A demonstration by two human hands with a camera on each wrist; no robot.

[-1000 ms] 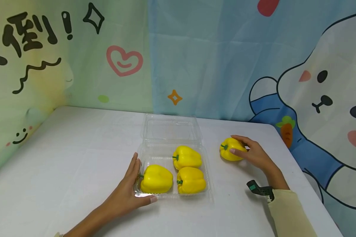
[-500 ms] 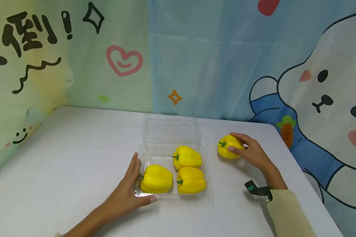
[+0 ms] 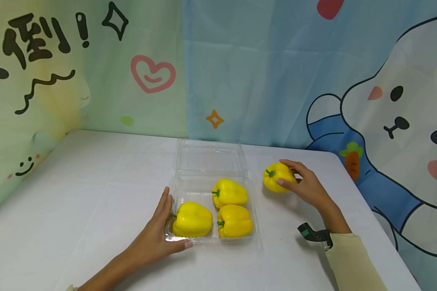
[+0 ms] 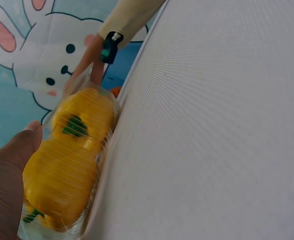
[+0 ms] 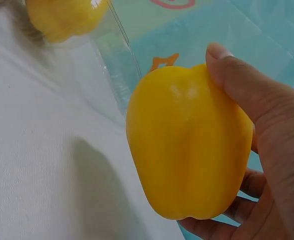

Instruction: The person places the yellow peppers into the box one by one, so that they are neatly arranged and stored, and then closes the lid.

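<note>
My right hand point(image 3: 311, 188) grips a yellow bell pepper point(image 3: 274, 177) by its right end, to the right of a clear plastic clamshell box point(image 3: 191, 190). In the right wrist view the thumb lies along one side of this bell pepper point(image 5: 189, 145), with fingers curled behind it and a shadow on the table. Three more yellow bell peppers sit in the box: one at left point(image 3: 192, 220), one at back right point(image 3: 230, 193), one at front right point(image 3: 236, 221). My left hand point(image 3: 153, 234) rests at the box's left front corner, fingers straight along its side and thumb by its front edge.
The clear lid point(image 3: 211, 158) lies folded back behind the box. A white table point(image 3: 94, 182) carries everything, and a printed cloth backdrop point(image 3: 240, 81) hangs along its far edge. A dark wrist device point(image 3: 315, 234) juts from the right sleeve.
My right hand has moved the held bell pepper slightly left and away from me, and its shadow on the table has grown. The left hand and the box have stayed put.
</note>
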